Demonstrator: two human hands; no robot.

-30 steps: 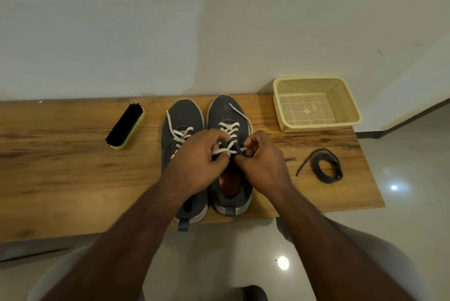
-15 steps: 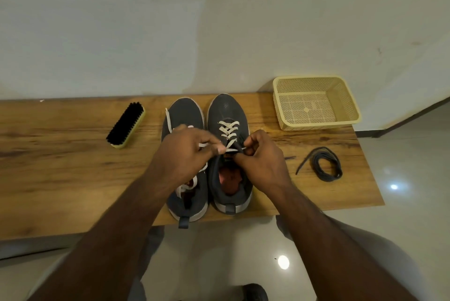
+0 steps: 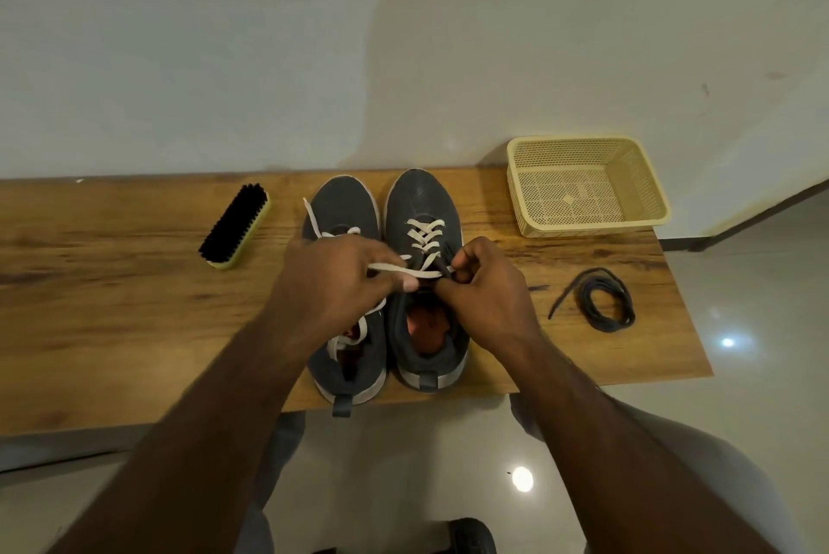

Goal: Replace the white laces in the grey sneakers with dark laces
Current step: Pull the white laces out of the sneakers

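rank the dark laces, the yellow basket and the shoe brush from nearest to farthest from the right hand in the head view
From the right hand:
1. Dark laces, coiled on the bench just to its right.
2. Yellow basket, farther right and back against the wall.
3. Shoe brush, far left, beyond both sneakers.

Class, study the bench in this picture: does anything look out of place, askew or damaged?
Nothing looks damaged or spilled. The only untidy part is the white lace pulled loose across the right sneaker, pinched by the left hand and right hand. The dark laces lie coiled on the bench.
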